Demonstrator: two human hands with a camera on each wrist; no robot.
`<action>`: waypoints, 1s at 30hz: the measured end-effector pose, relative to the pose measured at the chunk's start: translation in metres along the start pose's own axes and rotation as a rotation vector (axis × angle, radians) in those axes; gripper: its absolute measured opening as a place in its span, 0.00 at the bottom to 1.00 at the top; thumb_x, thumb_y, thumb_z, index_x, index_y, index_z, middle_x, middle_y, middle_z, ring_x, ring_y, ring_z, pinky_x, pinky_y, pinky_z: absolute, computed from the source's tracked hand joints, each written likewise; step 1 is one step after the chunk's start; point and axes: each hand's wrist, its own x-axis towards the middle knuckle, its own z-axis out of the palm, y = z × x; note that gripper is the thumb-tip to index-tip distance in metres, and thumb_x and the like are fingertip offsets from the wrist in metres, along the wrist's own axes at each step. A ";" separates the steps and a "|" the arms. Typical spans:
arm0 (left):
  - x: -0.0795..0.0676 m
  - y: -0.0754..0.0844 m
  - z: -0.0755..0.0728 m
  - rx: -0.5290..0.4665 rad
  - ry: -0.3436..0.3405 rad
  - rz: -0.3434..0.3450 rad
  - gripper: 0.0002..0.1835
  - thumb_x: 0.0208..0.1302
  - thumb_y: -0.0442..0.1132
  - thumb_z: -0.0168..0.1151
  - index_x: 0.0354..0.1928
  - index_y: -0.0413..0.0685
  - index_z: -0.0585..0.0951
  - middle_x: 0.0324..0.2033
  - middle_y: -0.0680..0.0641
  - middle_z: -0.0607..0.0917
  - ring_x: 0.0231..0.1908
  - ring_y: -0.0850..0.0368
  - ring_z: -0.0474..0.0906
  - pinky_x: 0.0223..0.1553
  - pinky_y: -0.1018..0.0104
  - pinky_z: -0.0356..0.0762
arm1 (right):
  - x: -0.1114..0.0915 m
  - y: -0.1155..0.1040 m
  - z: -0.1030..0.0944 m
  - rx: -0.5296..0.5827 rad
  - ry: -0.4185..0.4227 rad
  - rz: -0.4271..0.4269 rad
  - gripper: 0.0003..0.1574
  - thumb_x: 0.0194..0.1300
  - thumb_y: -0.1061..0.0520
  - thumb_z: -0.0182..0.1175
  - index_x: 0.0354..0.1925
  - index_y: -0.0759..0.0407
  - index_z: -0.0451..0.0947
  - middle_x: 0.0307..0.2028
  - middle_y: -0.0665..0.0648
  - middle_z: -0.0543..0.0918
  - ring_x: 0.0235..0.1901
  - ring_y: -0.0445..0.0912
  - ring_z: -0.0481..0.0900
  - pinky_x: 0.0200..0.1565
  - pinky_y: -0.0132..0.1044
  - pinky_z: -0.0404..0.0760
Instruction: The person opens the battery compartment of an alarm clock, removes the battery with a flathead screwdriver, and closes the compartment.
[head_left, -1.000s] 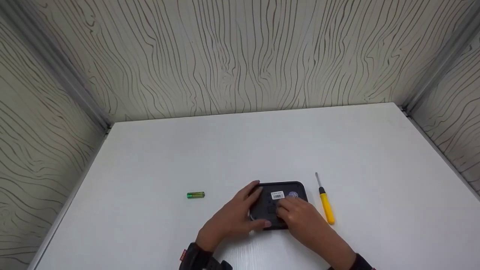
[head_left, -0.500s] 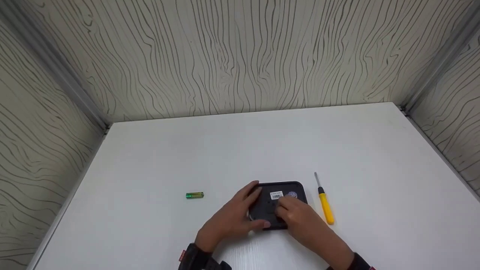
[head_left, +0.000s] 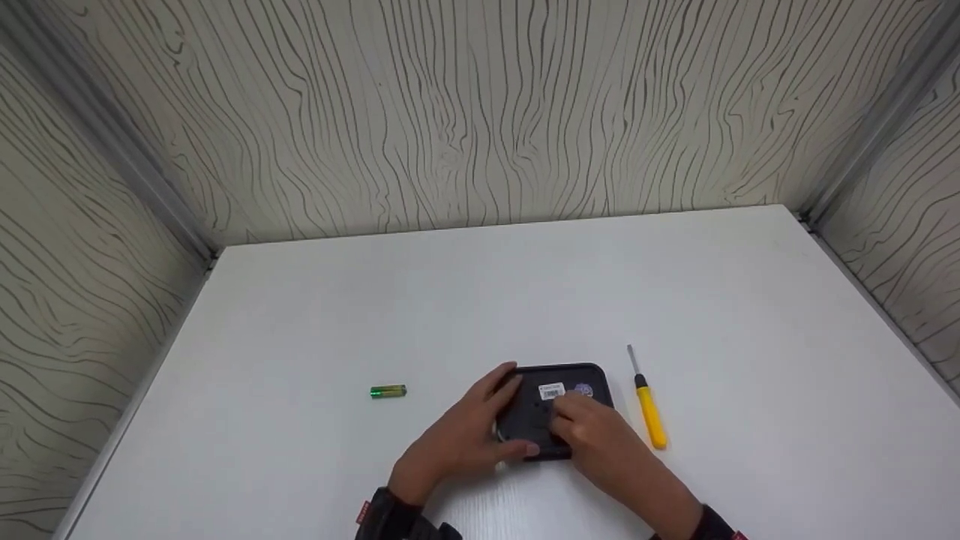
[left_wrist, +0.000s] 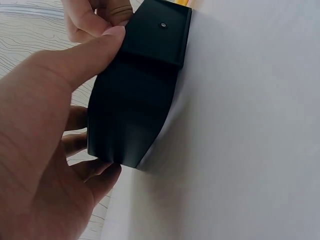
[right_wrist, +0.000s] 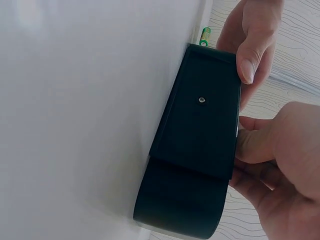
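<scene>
A black device with rounded corners lies on the white table, its back up, bearing a white barcode label and a round sticker. My left hand grips its left end, thumb at the near edge and fingers at the far corner. The fingertips of my right hand are bent together at the middle of the back; whatever they may pinch is hidden. Both wrist views show the near side of the device, with a small screw set in it.
A green battery lies on the table to the left of the device. To the right is a screwdriver with a yellow handle, its tip pointing away. Wood-patterned panels enclose the table at the back and sides.
The right fingertips shift very slightly on the device's back. My left hand keeps its hold, and the battery and screwdriver stay where they were.
</scene>
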 end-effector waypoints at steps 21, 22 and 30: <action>0.001 -0.003 0.001 -0.010 -0.007 -0.005 0.50 0.55 0.70 0.60 0.75 0.57 0.57 0.76 0.57 0.51 0.74 0.53 0.55 0.69 0.51 0.66 | -0.002 0.004 -0.002 0.023 -0.021 -0.033 0.10 0.54 0.69 0.67 0.31 0.55 0.85 0.35 0.47 0.79 0.38 0.39 0.78 0.46 0.31 0.85; 0.001 -0.003 0.001 -0.010 -0.008 -0.006 0.50 0.55 0.71 0.60 0.75 0.57 0.57 0.76 0.58 0.51 0.74 0.53 0.55 0.69 0.51 0.66 | -0.002 0.004 -0.003 0.026 -0.025 -0.032 0.09 0.54 0.68 0.67 0.31 0.55 0.85 0.35 0.47 0.79 0.38 0.39 0.78 0.46 0.31 0.84; 0.002 -0.003 0.002 -0.009 -0.004 -0.014 0.50 0.55 0.72 0.59 0.75 0.59 0.57 0.76 0.59 0.51 0.74 0.53 0.55 0.69 0.51 0.66 | -0.002 0.005 -0.006 0.037 -0.043 -0.035 0.09 0.56 0.66 0.67 0.34 0.54 0.86 0.36 0.47 0.80 0.40 0.39 0.78 0.47 0.31 0.84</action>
